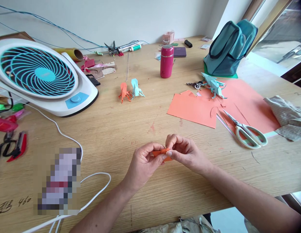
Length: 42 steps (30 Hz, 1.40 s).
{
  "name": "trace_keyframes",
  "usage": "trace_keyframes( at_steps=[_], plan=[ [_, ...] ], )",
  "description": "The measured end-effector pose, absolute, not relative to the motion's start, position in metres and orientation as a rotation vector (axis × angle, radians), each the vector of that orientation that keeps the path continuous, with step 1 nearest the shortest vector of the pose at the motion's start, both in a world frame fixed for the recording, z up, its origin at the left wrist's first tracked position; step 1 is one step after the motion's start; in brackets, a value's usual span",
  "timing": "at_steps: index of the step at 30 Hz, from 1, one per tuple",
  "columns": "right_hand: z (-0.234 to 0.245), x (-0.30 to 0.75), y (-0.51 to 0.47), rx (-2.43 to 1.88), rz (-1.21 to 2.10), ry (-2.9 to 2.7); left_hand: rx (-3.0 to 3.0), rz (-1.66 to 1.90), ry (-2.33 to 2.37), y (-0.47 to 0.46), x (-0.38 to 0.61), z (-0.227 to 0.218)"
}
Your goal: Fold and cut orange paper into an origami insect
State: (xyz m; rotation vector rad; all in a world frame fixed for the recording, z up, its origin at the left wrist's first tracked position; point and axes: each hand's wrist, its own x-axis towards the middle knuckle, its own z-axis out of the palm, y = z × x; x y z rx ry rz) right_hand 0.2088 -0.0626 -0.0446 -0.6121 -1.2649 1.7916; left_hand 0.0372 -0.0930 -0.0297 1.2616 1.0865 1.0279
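A small folded piece of orange paper (162,152) is pinched between both hands just above the wooden table (116,129), near its front edge. My left hand (143,165) grips its left end with curled fingers. My right hand (185,152) pinches its right end with thumb and fingertips. Farther back stand two folded paper figures, an orange one (124,92) and a light blue one (136,88).
A white and teal fan (43,77) lies at the left with a white cable (75,142). Orange paper sheets (201,108), scissors (247,131) and a blue paper figure (215,85) are at the right. A pink bottle (166,61) and teal backpack (228,48) stand behind.
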Motion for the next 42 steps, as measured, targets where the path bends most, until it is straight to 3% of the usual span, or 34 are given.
trace_keyframes(
  at_steps=[9,17,25,36,42],
  plan=[
    [-0.042,0.207,-0.067,-0.731,1.657,-1.280,1.372,1.130,1.191,-0.098,0.043,-0.032],
    [-0.049,0.202,-0.067,-0.702,1.741,-1.184,1.105,1.081,1.196,-0.095,0.045,-0.031],
    [-0.057,0.207,-0.066,-0.913,1.515,-1.312,0.984,1.076,1.147,-0.093,0.045,-0.037],
    [-0.051,0.205,-0.067,-0.954,1.453,-1.324,0.848,1.067,1.098,-0.092,0.045,-0.040],
    [-0.044,0.201,-0.072,-0.942,1.587,-1.252,0.864,1.052,1.100,-0.091,0.046,-0.039]
  ],
)
